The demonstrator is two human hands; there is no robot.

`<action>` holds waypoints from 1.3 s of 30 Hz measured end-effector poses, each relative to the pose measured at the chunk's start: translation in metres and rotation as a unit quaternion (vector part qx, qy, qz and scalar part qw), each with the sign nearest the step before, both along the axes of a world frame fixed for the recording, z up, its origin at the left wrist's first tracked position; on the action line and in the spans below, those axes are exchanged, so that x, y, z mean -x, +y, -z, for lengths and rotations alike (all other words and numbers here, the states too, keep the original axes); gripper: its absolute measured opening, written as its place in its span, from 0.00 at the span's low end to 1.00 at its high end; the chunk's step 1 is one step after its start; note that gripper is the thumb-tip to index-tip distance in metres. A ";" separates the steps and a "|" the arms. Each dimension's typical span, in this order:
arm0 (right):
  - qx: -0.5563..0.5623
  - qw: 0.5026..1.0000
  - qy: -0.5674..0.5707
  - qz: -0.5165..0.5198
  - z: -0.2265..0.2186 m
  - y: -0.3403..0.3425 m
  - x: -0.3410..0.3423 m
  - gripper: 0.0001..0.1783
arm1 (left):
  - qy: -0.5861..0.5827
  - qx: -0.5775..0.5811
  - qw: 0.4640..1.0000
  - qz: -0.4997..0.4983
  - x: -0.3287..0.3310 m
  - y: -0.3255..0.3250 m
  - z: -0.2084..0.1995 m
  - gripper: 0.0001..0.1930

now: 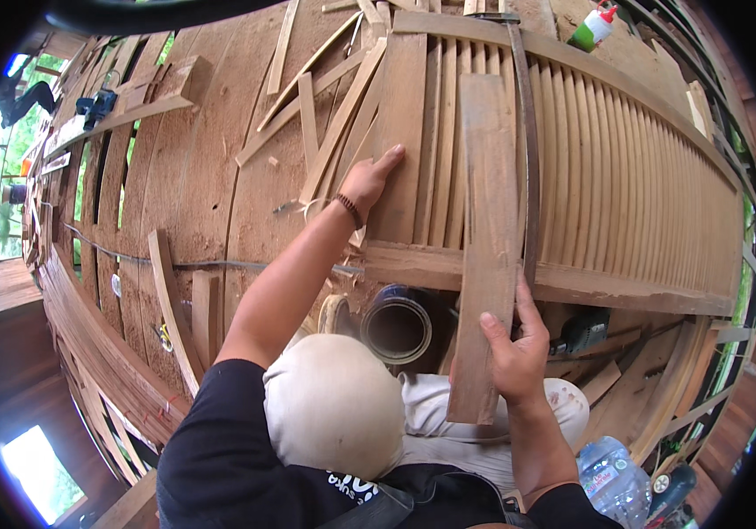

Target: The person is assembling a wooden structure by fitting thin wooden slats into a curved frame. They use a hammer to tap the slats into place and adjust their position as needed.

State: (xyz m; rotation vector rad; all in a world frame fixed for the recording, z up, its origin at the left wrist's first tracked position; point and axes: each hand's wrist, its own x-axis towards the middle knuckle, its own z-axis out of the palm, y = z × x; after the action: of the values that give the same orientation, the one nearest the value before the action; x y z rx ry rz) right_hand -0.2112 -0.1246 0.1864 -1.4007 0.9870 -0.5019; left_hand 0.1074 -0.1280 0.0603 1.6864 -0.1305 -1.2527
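Observation:
A slatted wooden louver panel (598,159) lies in front of me, its many thin slats set in a frame. My left hand (371,183) grips the panel's left upright, thumb on top and the other fingers partly hidden at the edge. In my right hand (514,348) is a flat wooden board (488,203), held by its near end, thumb on its face. The board lies lengthwise over the panel's slats and front rail, its near end over my lap. Just right of it, a long metal bar clamp (528,159) crosses the panel.
An open can (395,326) stands by my knee; a power drill (582,331) lies under the panel's front edge. Loose wood strips (307,115) lie left of the panel. A glue bottle (591,28) is beyond it, a plastic bottle (611,480) at lower right. A cable (184,264) crosses the planks.

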 end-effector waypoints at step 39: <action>-0.049 0.996 0.069 0.017 -0.068 0.125 0.041 0.38 | 0.011 0.068 0.998 -0.006 -0.002 -0.006 0.028 0.36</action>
State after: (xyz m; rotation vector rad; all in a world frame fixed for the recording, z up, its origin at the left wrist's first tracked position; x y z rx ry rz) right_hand -0.2521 0.0002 0.2540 -1.3454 1.1335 -0.3816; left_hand 0.1098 -0.1342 0.0325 1.5538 -0.1878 -1.2264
